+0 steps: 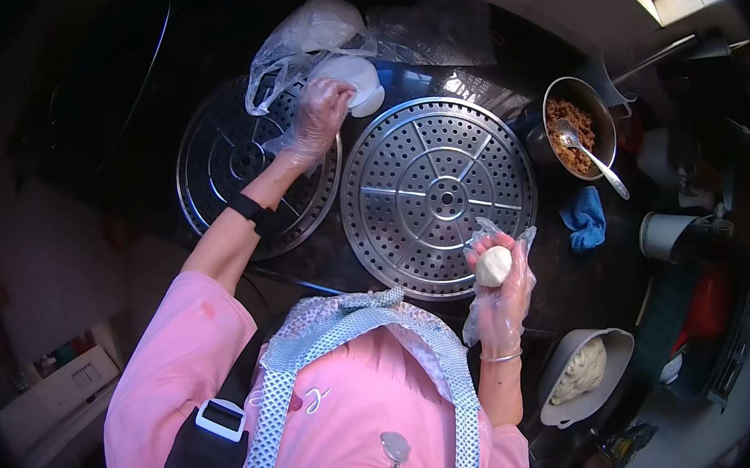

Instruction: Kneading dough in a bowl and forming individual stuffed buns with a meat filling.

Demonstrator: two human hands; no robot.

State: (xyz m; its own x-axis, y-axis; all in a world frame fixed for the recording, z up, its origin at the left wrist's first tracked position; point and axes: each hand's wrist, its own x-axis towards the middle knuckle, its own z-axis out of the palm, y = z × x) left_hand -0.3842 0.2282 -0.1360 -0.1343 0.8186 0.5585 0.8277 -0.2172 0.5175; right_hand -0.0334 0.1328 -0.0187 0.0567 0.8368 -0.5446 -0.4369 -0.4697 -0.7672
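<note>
On the open palm of my right hand, in a clear plastic glove, rests a round ball of white dough, over the lower right rim of a perforated metal steamer tray. My left hand, gloved too, reaches to a stack of thin white round sheets above a second steamer tray; its fingertips pinch the near edge of the sheets. A crumpled clear plastic bag lies against the stack. Part of the left tray is hidden under my left hand and forearm.
At the upper right, a metal pot holds brown minced filling and a metal spoon. A blue cloth lies below it. Lower right, a light basin holds more dough. The dark counter's front edge runs near my body.
</note>
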